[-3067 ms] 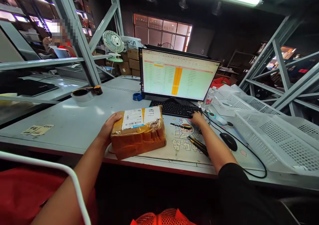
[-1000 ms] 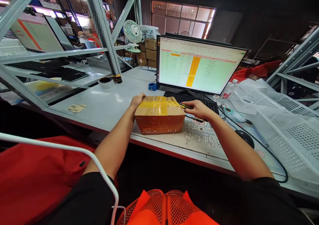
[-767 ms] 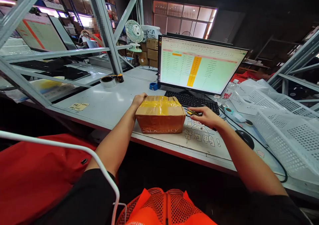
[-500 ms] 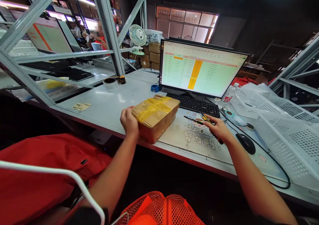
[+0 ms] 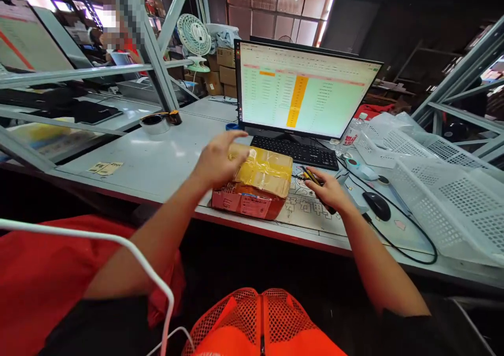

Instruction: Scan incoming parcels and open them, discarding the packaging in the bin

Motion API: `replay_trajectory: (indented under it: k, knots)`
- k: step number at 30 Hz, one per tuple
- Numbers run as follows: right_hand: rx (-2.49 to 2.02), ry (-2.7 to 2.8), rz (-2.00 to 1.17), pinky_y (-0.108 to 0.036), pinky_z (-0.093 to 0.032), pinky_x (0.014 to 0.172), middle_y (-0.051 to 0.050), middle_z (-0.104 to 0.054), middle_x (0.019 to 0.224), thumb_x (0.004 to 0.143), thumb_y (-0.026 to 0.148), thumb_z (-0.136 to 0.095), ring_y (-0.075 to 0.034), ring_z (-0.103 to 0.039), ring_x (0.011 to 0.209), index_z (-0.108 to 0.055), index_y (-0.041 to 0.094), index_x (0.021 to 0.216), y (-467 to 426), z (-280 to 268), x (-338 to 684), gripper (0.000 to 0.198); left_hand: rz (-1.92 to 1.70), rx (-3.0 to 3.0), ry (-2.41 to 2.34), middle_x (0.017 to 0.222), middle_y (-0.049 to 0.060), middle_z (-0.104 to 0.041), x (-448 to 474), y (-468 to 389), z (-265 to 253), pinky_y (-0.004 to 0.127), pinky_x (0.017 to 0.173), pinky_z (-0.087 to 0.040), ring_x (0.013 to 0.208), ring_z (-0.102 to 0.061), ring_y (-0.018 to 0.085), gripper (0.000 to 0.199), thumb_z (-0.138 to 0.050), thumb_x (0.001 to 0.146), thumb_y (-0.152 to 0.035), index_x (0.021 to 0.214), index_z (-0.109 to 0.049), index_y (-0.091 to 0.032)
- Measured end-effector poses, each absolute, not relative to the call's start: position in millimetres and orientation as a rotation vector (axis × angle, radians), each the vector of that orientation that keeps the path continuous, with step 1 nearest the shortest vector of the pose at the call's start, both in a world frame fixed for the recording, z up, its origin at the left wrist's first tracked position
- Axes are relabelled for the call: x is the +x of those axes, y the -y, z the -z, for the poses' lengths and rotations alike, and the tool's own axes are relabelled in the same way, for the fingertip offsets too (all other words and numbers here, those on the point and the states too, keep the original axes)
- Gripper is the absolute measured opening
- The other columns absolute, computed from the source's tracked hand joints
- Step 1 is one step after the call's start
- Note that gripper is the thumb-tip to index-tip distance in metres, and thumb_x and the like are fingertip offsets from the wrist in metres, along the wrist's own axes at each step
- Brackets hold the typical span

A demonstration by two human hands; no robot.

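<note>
A brown cardboard box (image 5: 258,185) wrapped in yellow tape lies on the desk mat in front of the keyboard (image 5: 295,154); a pink label shows on the side facing me. My left hand (image 5: 218,159) is raised at the box's left end with its fingers spread, holding nothing; it is blurred. Just right of the box, my right hand (image 5: 329,192) rests on the mat, closed around a thin yellow-and-black tool (image 5: 310,176) whose tip points toward the keyboard.
A monitor (image 5: 303,93) with a spreadsheet stands behind the keyboard. A mouse (image 5: 377,205), a handheld scanner (image 5: 360,169) and white mesh baskets (image 5: 452,198) lie to the right. A tape roll (image 5: 155,122) sits far left. An orange mesh basket (image 5: 263,324) is below me.
The box has been turned so a labelled side faces me. My left hand has let go of it and lifted. My right hand has taken up the yellow-and-black tool.
</note>
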State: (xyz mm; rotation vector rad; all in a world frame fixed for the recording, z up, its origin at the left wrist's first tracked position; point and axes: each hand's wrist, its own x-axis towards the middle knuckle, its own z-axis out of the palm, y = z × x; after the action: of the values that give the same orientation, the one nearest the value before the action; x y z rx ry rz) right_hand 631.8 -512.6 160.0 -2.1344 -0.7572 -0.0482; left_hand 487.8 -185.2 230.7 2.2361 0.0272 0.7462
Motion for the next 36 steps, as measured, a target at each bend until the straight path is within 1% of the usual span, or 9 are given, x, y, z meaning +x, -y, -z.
replay_trajectory:
  k: [3,5,7,17,21,25,29,32,36]
  knots:
    - [-2.131,0.822,0.077,-0.049,-0.050,0.115,-0.012,-0.073,0.138,0.089,0.038,-0.071,-0.031,-0.068,0.128,-0.070,0.019,0.143,491.4,-162.3,623.4,0.057,-0.486,2.183,-0.207,0.121,0.009,-0.076,545.4,150.8,-235.7,0.041,0.105,-0.053,0.109,-0.068,0.024,0.031,-0.072,0.089,-0.024,0.118,-0.072,-0.012]
    - [-2.125,0.792,0.075,-0.050,-0.050,0.116,-0.013,-0.073,0.136,0.091,0.036,-0.069,-0.031,-0.068,0.129,-0.068,0.017,0.145,483.0,-158.5,617.2,0.058,-0.459,2.126,-0.290,0.099,0.007,-0.077,567.2,144.3,-219.1,0.035,0.087,-0.055,0.087,-0.066,0.019,0.020,-0.065,0.094,-0.027,0.104,-0.071,-0.011]
    - [-2.110,0.754,0.092,-0.052,-0.051,0.115,-0.014,-0.074,0.134,0.092,0.039,-0.067,-0.032,-0.069,0.127,-0.066,0.015,0.147,480.6,-152.9,609.1,0.060,-0.496,2.074,-0.352,0.092,0.005,-0.074,575.9,143.6,-201.5,0.032,0.081,-0.053,0.081,-0.062,0.016,0.018,-0.063,0.096,-0.028,0.099,-0.070,-0.012]
    - [-1.999,0.659,0.076,-0.049,-0.048,0.119,-0.010,-0.068,0.146,0.094,0.049,-0.068,-0.031,-0.062,0.139,-0.065,0.023,0.149,492.0,-130.1,529.7,0.061,-0.633,2.034,-0.437,0.092,0.007,-0.075,585.3,141.6,-185.2,0.034,0.084,-0.051,0.086,-0.064,0.021,0.016,-0.066,0.089,-0.027,0.093,-0.074,-0.014]
    - [-2.157,0.571,0.145,-0.048,-0.059,0.100,-0.014,-0.079,0.123,0.088,0.051,-0.070,-0.033,-0.075,0.111,-0.066,0.017,0.144,518.6,-134.9,541.9,0.065,-0.812,2.089,-0.390,0.096,0.008,-0.075,561.5,146.2,-199.4,0.039,0.094,-0.053,0.096,-0.068,0.026,0.009,-0.064,0.089,-0.020,0.090,-0.073,-0.018]
    - [-2.472,0.652,0.406,-0.044,-0.058,0.083,-0.013,-0.080,0.101,0.089,0.045,-0.066,-0.034,-0.076,0.091,-0.072,0.018,0.133,536.8,-187.2,583.7,0.052,-1.233,2.358,0.219,0.123,0.011,-0.075,491.2,181.3,-198.1,0.044,0.107,-0.052,0.117,-0.068,0.027,0.021,-0.057,0.101,-0.027,0.116,-0.071,-0.019]
    - [-2.807,1.001,0.538,-0.039,-0.051,0.073,-0.012,-0.080,0.102,0.097,0.037,-0.062,-0.032,-0.073,0.085,-0.064,0.029,0.150,480.1,-258.5,597.3,0.053,-1.237,2.621,0.547,0.145,0.014,-0.067,446.9,232.5,-160.9,0.050,0.118,-0.044,0.137,-0.060,0.032,0.056,-0.067,0.100,-0.053,0.142,-0.061,-0.016]
    - [-2.861,1.443,0.509,-0.035,-0.048,0.072,-0.011,-0.080,0.107,0.100,0.028,-0.058,-0.028,-0.072,0.085,-0.062,0.033,0.151,400.1,-286.2,585.9,0.051,-1.415,2.584,0.468,0.138,0.012,-0.072,451.8,247.9,-134.0,0.045,0.116,-0.045,0.130,-0.065,0.028,0.045,-0.063,0.105,-0.046,0.139,-0.064,-0.017]
    - [-2.791,1.813,0.455,-0.033,-0.047,0.071,-0.014,-0.079,0.103,0.101,0.016,-0.052,-0.026,-0.073,0.087,-0.075,0.022,0.130,320.4,-286.4,565.7,0.038,-1.458,2.544,0.430,0.125,0.010,-0.078,467.0,243.2,-120.7,0.045,0.109,-0.049,0.121,-0.069,0.027,0.035,-0.059,0.106,-0.045,0.127,-0.071,-0.020]
